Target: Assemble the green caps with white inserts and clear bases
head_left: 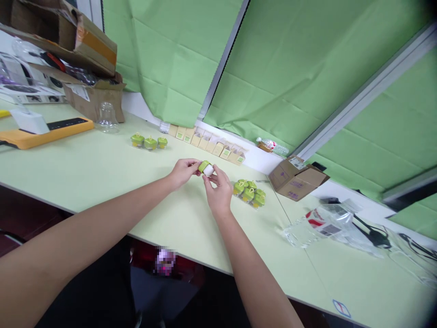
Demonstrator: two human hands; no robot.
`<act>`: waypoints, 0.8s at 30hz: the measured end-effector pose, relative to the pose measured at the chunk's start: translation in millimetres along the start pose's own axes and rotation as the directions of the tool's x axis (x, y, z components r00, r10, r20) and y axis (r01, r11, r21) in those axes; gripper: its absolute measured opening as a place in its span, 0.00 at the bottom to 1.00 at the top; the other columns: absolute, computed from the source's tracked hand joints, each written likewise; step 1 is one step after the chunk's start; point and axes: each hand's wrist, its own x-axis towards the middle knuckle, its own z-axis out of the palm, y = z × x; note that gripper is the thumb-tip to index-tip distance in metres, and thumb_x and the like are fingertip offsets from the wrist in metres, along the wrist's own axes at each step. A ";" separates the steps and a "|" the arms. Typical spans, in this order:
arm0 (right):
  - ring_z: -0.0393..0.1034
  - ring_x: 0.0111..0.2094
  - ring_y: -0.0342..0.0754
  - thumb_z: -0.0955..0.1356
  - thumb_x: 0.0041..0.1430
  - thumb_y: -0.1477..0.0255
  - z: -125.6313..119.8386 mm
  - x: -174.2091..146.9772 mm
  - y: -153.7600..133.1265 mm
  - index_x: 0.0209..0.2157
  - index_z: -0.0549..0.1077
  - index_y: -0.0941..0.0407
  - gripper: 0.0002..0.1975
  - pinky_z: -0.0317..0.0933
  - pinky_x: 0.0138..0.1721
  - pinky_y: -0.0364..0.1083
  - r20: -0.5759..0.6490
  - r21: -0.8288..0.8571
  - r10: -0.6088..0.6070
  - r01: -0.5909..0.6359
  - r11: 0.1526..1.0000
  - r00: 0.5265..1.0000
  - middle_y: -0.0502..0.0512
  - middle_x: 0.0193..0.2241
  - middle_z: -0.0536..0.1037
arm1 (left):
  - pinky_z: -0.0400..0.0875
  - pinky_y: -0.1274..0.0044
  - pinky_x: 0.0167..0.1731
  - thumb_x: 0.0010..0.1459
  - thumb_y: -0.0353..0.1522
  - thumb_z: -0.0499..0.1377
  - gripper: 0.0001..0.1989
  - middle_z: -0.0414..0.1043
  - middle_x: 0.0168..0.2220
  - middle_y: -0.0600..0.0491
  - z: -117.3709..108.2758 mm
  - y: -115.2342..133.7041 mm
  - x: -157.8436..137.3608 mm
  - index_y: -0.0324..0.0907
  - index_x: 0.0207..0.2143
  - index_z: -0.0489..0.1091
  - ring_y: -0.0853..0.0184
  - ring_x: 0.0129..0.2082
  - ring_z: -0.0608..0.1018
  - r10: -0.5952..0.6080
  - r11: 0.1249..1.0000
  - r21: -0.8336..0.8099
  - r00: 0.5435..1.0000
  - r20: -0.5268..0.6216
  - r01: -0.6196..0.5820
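Above the middle of the table, both hands grip one small green-and-white container (206, 168). The fingers of my left hand (183, 172) are closed on its green side. On its white side, my right hand (219, 190) pinches it between thumb and fingers. To the right of my right hand stands a cluster of several small green-lidded containers (248, 193) with clear lower parts and yellow inside. Three similar green-lidded containers (150, 143) stand in a row beyond my left hand.
A row of small cardboard boxes (211, 143) lines the table's back edge. At the left are an orange power strip (56, 133), a clear bottle piece (107, 118) and stacked cartons (92, 45). An open carton (295, 179) and a large plastic bottle (317, 223) are at the right.
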 end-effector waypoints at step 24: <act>0.74 0.42 0.51 0.69 0.59 0.67 -4.0 1.8 -4.2 0.49 0.76 0.50 0.16 0.70 0.52 0.53 -0.009 -0.089 -0.112 0.110 0.990 0.994 0.57 0.48 0.75 | 0.70 0.73 0.39 0.48 0.41 0.69 0.18 0.75 0.32 0.49 3.1 -4.9 -2.5 0.34 0.34 0.78 0.68 0.31 0.75 -0.089 0.989 -0.114 0.994 0.058 0.095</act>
